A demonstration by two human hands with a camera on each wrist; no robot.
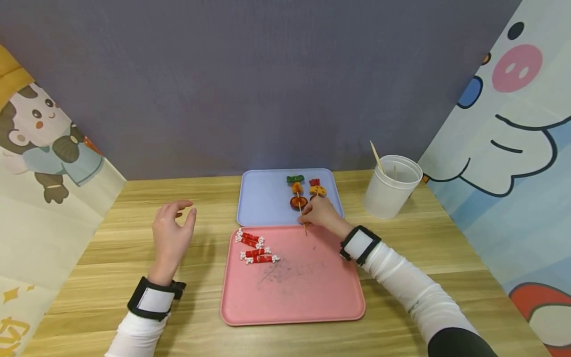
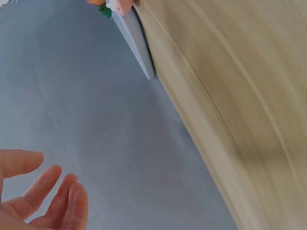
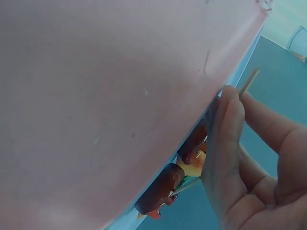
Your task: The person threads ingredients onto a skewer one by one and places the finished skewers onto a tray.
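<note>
My right hand pinches the bare stick end of a skewer between thumb and fingers, over the front edge of the light blue tray. Threaded on that skewer are a green piece, an orange piece and a brown round piece. Just right of it lies a second skewer with red and yellow pieces, its lower part hidden by the hand. In the right wrist view the stick sticks out past the fingertips. My left hand hovers above the table's left side, fingers loosely bent, holding nothing.
A pink tray with dark smudges lies in front of the blue one; several red pieces with white ends rest on its left. A translucent white tub with thin wooden sticks stands at the right. A grey wall panel closes the back.
</note>
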